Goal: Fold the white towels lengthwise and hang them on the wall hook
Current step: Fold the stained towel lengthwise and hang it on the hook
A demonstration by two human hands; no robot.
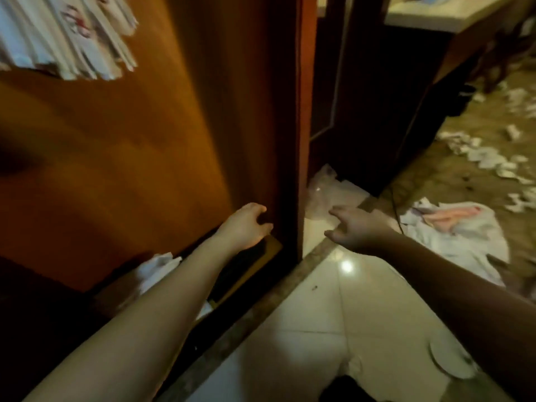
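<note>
White cloth (69,33), blurred, hangs at the top left against a brown wooden panel (145,146). A crumpled white towel (464,236) with a pink patch lies on the floor at the right. My left hand (246,227) reaches forward near the panel's lower edge, fingers loosely curled, holding nothing. My right hand (353,227) stretches forward over the floor, fingers spread and relaxed, also holding nothing. More white cloth (153,268) shows under my left forearm.
Pale glossy tiles (319,314) cover the floor ahead, with a stone threshold strip (261,309) along the panel. A clear plastic bag (324,192) lies in the dark gap. Scraps of white paper (487,158) litter the brown floor beside a dark cabinet (391,111).
</note>
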